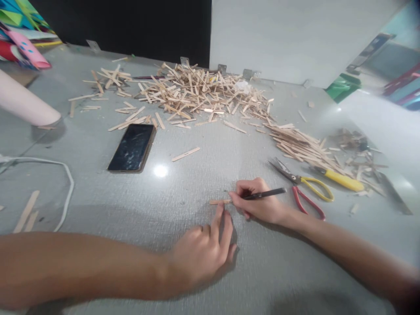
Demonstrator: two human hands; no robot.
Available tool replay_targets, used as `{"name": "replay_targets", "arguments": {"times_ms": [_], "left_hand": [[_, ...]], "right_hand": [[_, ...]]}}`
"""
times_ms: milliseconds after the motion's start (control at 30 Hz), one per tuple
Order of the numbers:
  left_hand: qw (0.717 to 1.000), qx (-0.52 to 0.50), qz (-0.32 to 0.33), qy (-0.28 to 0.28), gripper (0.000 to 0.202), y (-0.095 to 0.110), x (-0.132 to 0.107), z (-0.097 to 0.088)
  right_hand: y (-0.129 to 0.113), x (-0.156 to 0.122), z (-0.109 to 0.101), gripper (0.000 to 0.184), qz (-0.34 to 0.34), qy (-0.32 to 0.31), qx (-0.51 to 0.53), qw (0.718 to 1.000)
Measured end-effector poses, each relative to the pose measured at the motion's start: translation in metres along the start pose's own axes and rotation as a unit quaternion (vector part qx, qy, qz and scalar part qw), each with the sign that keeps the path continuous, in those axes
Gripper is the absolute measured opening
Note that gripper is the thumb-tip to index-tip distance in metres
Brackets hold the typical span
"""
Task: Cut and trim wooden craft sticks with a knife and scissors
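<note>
A short flat wooden stick (215,202) lies on the grey table in front of me. My left hand (205,245) reaches in from the left, index finger stretched out with its tip on the stick and the other fingers loosely extended. Closed around a black pen (267,193), my right hand (257,203) rests at the stick's right end. The pen's tip is hidden by the fingers. Another wooden stick (186,154) with a dark mark in its middle lies farther back.
A smartphone (132,148) lies left of centre. Behind it spreads a big heap of wooden sticks (200,89). At right are red-and-yellow-handled scissors (300,180), a yellow-handled tool (344,179) and a bundle of sticks (298,144). A white cable (69,183) curves at left.
</note>
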State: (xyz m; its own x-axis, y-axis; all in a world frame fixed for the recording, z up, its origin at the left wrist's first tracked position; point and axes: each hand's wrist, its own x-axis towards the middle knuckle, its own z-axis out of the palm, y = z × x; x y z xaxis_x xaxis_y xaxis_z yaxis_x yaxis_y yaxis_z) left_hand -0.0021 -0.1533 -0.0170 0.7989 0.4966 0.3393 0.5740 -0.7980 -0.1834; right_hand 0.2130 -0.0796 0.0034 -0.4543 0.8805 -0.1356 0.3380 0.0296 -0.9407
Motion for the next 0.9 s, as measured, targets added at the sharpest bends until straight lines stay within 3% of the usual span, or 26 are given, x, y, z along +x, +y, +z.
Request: {"name": "replay_targets", "arguments": {"times_ms": [700, 900], "left_hand": [[1.000, -0.006, -0.012, -0.005, 0.053, 0.0011, -0.0010, -0.0001], [1.000, -0.016, -0.014, -0.008, 0.052, 0.0010, -0.0013, -0.0015]], "right_hand": [[-0.0043, -0.0007, 0.0010, 0.040, -0.006, 0.001, -0.024, 1.000], [-0.0045, -0.0010, -0.0010, 0.039, 0.015, 0.010, 0.028, 0.999]]}}
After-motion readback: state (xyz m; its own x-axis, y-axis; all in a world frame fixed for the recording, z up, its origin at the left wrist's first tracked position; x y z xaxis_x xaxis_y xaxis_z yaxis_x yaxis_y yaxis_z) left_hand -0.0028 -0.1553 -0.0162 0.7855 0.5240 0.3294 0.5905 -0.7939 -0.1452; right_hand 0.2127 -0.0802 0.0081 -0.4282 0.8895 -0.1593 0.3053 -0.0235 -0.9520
